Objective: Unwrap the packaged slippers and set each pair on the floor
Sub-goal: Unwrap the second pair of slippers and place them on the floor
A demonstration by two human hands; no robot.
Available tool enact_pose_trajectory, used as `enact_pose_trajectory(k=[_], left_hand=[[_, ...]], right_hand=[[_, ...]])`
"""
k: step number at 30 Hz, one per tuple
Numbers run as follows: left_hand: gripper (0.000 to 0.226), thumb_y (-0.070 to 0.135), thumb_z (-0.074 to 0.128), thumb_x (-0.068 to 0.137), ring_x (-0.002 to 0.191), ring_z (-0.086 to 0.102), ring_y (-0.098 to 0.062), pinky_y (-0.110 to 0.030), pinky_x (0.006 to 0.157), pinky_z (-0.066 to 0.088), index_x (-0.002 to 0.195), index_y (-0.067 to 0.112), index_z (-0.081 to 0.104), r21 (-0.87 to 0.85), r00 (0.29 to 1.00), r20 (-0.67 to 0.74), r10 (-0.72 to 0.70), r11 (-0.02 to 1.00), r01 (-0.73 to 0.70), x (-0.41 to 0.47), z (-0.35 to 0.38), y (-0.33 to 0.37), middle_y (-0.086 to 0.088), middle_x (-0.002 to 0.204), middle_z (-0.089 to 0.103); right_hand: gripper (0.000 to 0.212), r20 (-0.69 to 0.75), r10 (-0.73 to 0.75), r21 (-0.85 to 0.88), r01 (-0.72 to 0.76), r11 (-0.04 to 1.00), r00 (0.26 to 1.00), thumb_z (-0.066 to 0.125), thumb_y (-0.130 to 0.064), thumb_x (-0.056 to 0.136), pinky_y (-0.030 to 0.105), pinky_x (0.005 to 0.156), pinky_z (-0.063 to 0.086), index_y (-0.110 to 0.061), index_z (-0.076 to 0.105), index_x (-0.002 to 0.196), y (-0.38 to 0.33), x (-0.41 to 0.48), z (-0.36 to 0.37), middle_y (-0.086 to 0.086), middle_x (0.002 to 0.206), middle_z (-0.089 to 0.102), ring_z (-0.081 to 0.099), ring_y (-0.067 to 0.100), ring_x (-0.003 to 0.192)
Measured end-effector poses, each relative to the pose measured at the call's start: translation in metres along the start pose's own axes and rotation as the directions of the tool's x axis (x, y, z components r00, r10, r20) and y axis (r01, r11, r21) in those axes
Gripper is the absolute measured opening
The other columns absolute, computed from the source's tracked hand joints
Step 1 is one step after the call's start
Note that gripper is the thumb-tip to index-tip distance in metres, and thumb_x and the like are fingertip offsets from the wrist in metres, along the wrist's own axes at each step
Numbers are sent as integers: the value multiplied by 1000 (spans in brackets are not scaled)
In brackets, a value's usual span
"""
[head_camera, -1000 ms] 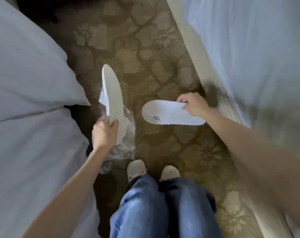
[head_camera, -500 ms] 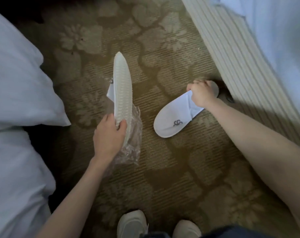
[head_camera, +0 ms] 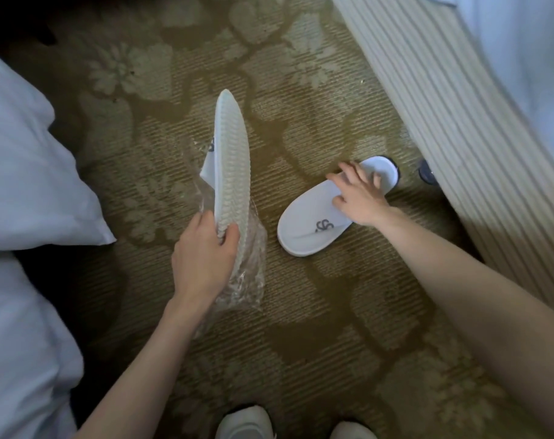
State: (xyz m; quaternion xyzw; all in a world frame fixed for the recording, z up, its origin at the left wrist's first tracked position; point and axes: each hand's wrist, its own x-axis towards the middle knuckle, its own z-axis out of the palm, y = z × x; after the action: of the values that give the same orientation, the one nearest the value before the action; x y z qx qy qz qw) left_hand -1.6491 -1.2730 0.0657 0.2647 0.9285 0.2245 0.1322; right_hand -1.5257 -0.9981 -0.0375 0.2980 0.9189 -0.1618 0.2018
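The one mark that can be made out is a dark grey monogram (head_camera: pixel 324 225) of curling, interlaced strokes, much like two S shapes, printed on the toe band of the flat white fabric slipper (head_camera: pixel 301 239) lying on the patterned olive carpet (head_camera: pixel 301 327); its exact letters cannot be told. A fragment of dark print (head_camera: pixel 211 144) shows on the upper of the second white slipper with the ribbed sole (head_camera: pixel 233 160), gripped on edge by the left hand (head_camera: pixel 203 258), mostly hidden and unreadable.
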Motion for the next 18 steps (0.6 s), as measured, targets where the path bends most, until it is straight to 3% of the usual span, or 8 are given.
enact_pose_trajectory(k=[3, 6, 8, 9, 11, 13, 15, 18], left_hand=[[26, 32, 51, 94, 74, 54, -24, -40, 63, 48, 90, 7, 55, 4, 1000, -8, 14, 1000, -14, -2, -1, 2, -6, 85, 54], [26, 32, 51, 94, 68, 52, -23, -36, 57, 43, 81, 10, 49, 41, 997, -38, 62, 997, -61, -4, -2, 3, -3, 81, 50], [26, 28, 54, 93, 61, 48, -23, -32, 52, 35, 77, 11, 44, 102, 987, -73, 143, 986, -135, -6, -5, 4, -2, 77, 47], [25, 26, 57, 92, 58, 48, -24, -30, 50, 33, 78, 10, 46, 155, 977, -83, 196, 971, -181, -8, -7, 4, -4, 77, 48], [19, 23, 60, 91, 59, 54, -25, -28, 45, 32, 85, 6, 55, 291, 952, -69, 298, 919, -266, -9, -10, 4, -8, 80, 54], [13, 18, 60, 91, 65, 59, -25, -29, 44, 38, 93, 5, 60, 398, 923, -19, 385, 850, -346, -9, -12, 2, -9, 84, 58], [11, 13, 56, 93, 75, 60, -26, -36, 54, 49, 99, 6, 62, 447, 893, 43, 448, 791, -418, -9, -14, -3, -8, 91, 61], [17, 6, 56, 93, 83, 62, -28, -40, 66, 51, 108, 5, 63, 449, 841, 52, 539, 739, -501, -10, -19, -13, -10, 102, 66]], right_hand=[[55, -26, 33, 8, -33, 999, 999, 37, -29, 97, 60, 113, 5, -30, 23, 150, -2, -5, 6, 1, 162, 4, -7, 23, 149], [56, -42, 75, 14, -75, 997, 996, 39, -29, 98, 59, 114, 12, -25, 22, 151, -11, -8, -1, 6, 161, 7, 2, 27, 148], [55, -157, 103, 230, -65, 971, 982, 41, -31, 100, 52, 113, 23, -22, 24, 151, -27, -12, -12, 8, 160, 15, 16, 29, 145], [55, -209, 142, 466, -29, 884, 968, 42, -34, 100, 46, 111, 28, -23, 25, 151, -40, -16, -21, 7, 158, 20, 23, 27, 144], [59, -230, 216, 855, 91, 511, 949, 46, -44, 97, 35, 105, 37, -26, 27, 150, -65, -23, -42, 2, 155, 28, 35, 19, 139], [67, -203, 226, 956, 143, 254, 953, 49, -57, 90, 35, 94, 48, -33, 26, 149, -86, -29, -68, -4, 149, 37, 45, 17, 130], [73, -156, 244, 983, 127, 130, 957, 51, -64, 85, 38, 85, 53, -38, 24, 149, -93, -31, -91, -9, 142, 42, 49, 17, 123], [69, -52, 311, 981, -9, 192, 949, 60, -55, 85, 39, 86, 51, -26, 39, 143, -82, -29, -108, -3, 143, 46, 51, 19, 122]])
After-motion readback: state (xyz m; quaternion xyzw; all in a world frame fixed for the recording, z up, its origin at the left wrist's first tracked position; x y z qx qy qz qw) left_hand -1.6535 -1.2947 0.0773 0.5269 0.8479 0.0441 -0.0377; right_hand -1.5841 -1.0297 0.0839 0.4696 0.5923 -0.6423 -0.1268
